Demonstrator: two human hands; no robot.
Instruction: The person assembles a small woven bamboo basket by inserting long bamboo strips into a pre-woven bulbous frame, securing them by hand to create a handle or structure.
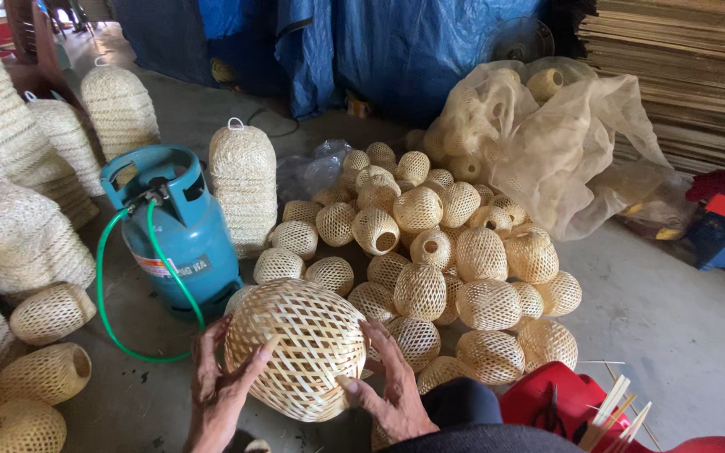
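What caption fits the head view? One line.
Both hands, left and right, cradle a woven bamboo lampshade beside a blue gas cylinder.

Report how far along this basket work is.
Done, by the look of it: a heap of small woven balls lies on the floor, with taller woven stacks beside the blue gas cylinder. In hand: the left hand and right hand cradle one larger woven ball. Left: loose bamboo strips sit unused at lower right; how many more are needed cannot be told.
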